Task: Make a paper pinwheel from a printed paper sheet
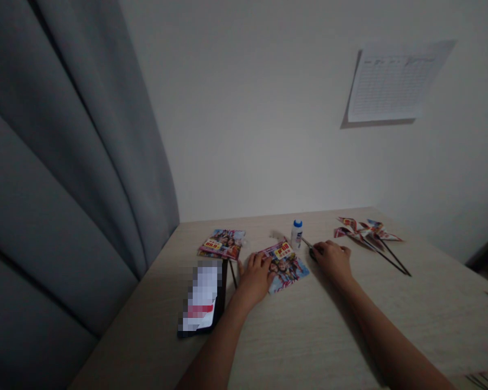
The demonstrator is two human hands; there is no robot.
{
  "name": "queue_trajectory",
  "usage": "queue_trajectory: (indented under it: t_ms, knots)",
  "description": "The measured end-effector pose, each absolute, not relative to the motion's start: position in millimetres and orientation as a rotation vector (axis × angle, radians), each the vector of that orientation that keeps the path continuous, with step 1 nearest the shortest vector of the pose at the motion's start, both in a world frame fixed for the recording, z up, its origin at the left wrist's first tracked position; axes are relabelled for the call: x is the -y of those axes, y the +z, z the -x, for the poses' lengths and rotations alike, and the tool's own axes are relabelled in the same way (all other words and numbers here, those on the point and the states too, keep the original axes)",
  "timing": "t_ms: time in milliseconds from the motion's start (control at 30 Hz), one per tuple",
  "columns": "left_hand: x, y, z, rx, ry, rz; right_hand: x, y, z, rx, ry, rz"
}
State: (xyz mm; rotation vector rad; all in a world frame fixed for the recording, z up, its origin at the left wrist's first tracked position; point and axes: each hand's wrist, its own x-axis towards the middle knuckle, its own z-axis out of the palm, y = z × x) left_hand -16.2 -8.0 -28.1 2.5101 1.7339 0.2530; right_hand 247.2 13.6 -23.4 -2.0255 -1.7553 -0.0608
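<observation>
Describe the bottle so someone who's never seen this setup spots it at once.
Start at the pale table, toward its far side by the wall. Follow the printed sheet touched by the left hand to its far edge, where a small bottle stands. Its blue cap and upright body set it apart from the flat, colourful sheet.

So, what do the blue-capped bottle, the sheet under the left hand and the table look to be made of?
Blue-capped bottle: probably plastic, with a smooth whitish body and blue cap. Sheet under the left hand: likely thin paper, from its flat lie and colour print; gloss unclear in dim light. Table: pale, matt-looking wood grain; wood or laminate, I can't tell which.
</observation>
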Motion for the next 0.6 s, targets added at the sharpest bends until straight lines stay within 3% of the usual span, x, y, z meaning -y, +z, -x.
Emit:
queue_trajectory:
  t_ms: [333, 600]
  knots:
    - [5.1, -27.9, 18.6, -1.774, 0.23, -2.42, -18.0, -32.3, -248.0, 1.689, -0.158, 1.855]
    - [3.2, -23.6, 22.1, -1.763, 0.234, -2.367, -24.5, -27.5, -252.9, 1.7, 0.187, 1.39]
